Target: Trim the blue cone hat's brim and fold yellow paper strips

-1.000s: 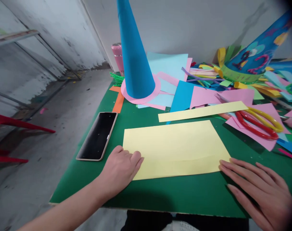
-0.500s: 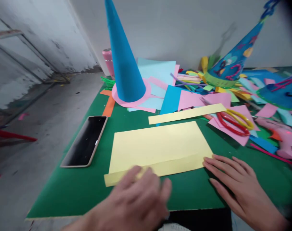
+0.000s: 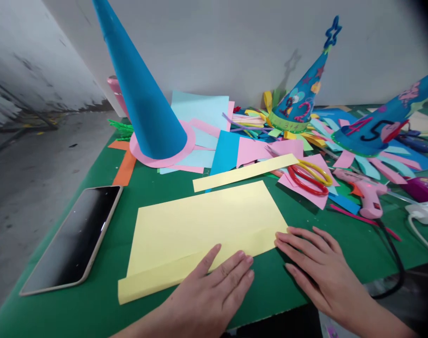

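Note:
A pale yellow sheet of paper (image 3: 196, 220) lies on the green table, with a strip folded over along its near edge. My left hand (image 3: 217, 286) rests flat on that folded strip (image 3: 153, 281), fingers stretched out to the right. At the sheet's right near corner, the fingertips of my right hand (image 3: 315, 263) touch the paper, its fingers extended. Just behind the sheet lies a separate narrow yellow paper strip (image 3: 245, 172). Scissors with red and yellow handles (image 3: 308, 180) lie beyond its right end.
A phone (image 3: 76, 234) lies at left. Behind stand a plain blue cone hat (image 3: 150, 112) on a pink ring and two decorated cone hats, one with a star (image 3: 301, 94), one with a 5 (image 3: 379, 129). A pink glue gun (image 3: 369, 190) and its cord lie at right among paper scraps.
My left hand has slid right along the folded strip, its fingers now flat and straight. The view has shifted to the right. My right hand keeps its place at the sheet's corner.

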Available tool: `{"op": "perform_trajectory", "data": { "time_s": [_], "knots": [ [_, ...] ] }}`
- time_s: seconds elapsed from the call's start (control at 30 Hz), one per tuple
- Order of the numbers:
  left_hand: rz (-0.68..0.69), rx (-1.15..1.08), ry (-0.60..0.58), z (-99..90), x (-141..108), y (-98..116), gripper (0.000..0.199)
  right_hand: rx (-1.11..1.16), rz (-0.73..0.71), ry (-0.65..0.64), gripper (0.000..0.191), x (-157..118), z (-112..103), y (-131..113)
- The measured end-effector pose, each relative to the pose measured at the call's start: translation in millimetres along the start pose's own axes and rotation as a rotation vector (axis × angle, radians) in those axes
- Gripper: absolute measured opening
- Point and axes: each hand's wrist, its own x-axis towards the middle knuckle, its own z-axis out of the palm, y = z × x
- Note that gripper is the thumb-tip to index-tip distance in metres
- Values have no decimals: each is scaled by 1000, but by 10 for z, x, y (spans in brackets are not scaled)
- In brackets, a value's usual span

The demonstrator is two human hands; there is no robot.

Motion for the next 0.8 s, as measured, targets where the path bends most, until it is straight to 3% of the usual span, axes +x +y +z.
{"op": "perform_trajectory", "data": {
  "time_s": [0.23, 0.4, 0.6, 0.67, 0.8],
  "knots": [
    [-28, 143, 126, 138, 7, 16, 45, 6, 15, 31, 48, 33, -83, -68],
    [13, 147, 93, 67, 20, -27, 43, 68, -166, 61, 45, 292, -228, -375],
    [60, 109, 169, 261, 34, -95, 40, 50, -253, -43, 69, 445, -56, -606],
    [55, 105, 164, 238, 22, -107, 43, 25, -247, -65, 73, 421, -21, -612],
    [53, 23, 51, 12, -31, -89, 48, -22, -221, -39, 71, 371, -23, -626]
  ]
}}
